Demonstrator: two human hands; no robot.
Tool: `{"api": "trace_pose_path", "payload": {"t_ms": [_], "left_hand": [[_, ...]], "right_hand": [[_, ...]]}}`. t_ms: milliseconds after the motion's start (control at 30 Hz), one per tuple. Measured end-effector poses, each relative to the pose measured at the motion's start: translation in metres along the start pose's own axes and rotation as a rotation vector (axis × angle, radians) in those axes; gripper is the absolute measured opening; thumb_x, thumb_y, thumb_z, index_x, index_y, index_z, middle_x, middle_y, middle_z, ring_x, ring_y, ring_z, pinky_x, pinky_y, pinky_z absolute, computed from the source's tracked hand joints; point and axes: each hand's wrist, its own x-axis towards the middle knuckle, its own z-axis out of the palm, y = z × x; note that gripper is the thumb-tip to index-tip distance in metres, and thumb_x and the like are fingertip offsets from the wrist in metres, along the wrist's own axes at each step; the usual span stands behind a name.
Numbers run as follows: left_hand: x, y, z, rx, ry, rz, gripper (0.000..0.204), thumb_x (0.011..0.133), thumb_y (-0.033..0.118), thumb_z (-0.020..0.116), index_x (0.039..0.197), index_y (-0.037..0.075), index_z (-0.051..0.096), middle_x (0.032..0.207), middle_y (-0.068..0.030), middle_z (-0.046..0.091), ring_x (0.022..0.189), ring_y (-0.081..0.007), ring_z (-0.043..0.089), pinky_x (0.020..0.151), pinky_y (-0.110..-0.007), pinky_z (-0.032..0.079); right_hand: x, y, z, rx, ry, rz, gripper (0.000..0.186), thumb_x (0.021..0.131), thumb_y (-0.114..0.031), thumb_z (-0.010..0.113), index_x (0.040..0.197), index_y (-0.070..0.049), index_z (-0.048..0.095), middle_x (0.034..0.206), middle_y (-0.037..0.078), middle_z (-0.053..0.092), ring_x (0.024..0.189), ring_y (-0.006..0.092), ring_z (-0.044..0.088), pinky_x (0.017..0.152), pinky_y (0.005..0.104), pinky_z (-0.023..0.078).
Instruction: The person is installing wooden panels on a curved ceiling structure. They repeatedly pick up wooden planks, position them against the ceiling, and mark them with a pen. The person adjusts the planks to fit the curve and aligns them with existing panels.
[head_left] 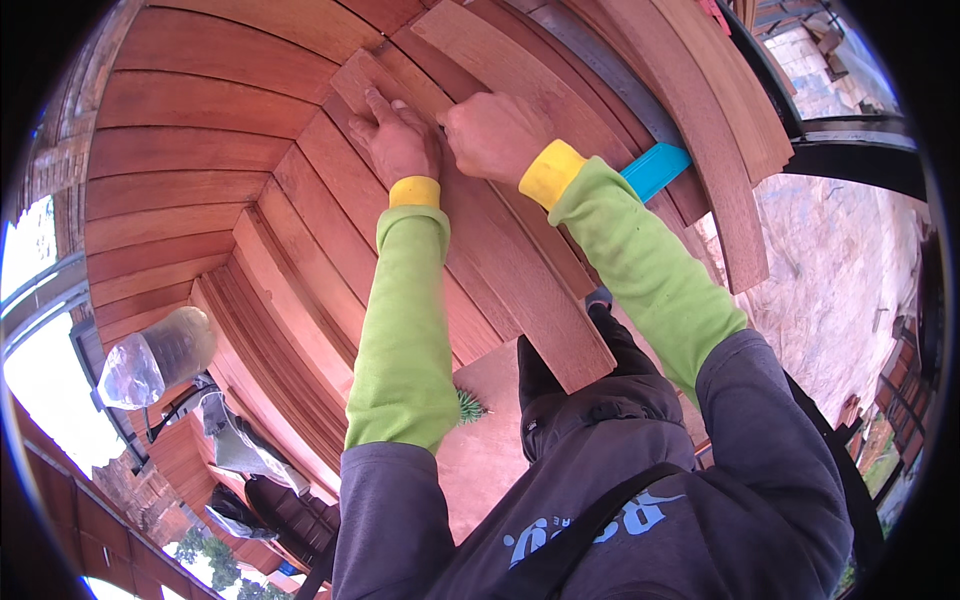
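Note:
A long reddish-brown wooden board (520,285) runs slantwise beneath both hands. My left hand (398,145) lies on its far part, with fingers stretched out and apart. Close beside it, my right hand (495,135) is closed in a fist against the board. A small dark bit shows at its fingers near the left hand, too small to name. Another board (530,75) lies just beyond the right hand. Under the right forearm, a flat teal piece (657,172) sticks out among the boards.
Fitted wooden planks (205,105) line the left and far side. Loose boards (700,120) lie stacked at the right, with a dark grey bar (600,65) among them. A clear plastic bottle (165,350) hangs at the left, above dark bags (285,510). Pale ground (820,270) shows at the right.

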Motion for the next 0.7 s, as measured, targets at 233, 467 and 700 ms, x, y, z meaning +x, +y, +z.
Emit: {"api": "trace_pose_path", "payload": {"t_ms": [233,467,700], "left_hand": [[-0.002,-0.011,0.0,0.035,0.02,-0.021,0.05,0.098,0.029,0.037,0.144,0.01,0.03,0.142,-0.0388,0.02,0.134,-0.0506,0.019,0.109,-0.048,0.029],[-0.001,0.002,-0.003,0.008,-0.013,-0.057,0.051,0.097,0.03,0.038,0.143,0.01,0.03,0.142,-0.0384,0.019,0.134,-0.0521,0.019,0.107,-0.049,0.031],[-0.002,-0.004,-0.004,-0.008,-0.006,-0.087,0.051,0.096,0.027,0.041,0.142,0.009,0.032,0.141,-0.0376,0.021,0.134,-0.0518,0.018,0.105,-0.05,0.034]], "right_hand": [[-0.02,-0.003,0.012,0.036,-0.081,0.041,0.013,0.073,-0.012,0.058,0.079,-0.004,0.066,0.071,0.021,0.063,0.069,0.039,0.063,0.063,0.0483,0.05],[0.107,0.017,0.028,0.028,0.063,-0.054,0.014,0.079,-0.015,0.056,0.078,-0.004,0.065,0.073,0.019,0.063,0.069,0.0395,0.06,0.063,0.0487,0.048],[0.079,0.019,0.028,0.084,-0.008,-0.061,0.013,0.077,-0.014,0.058,0.08,-0.004,0.066,0.071,0.021,0.063,0.069,0.0392,0.061,0.064,0.0479,0.049]]}}
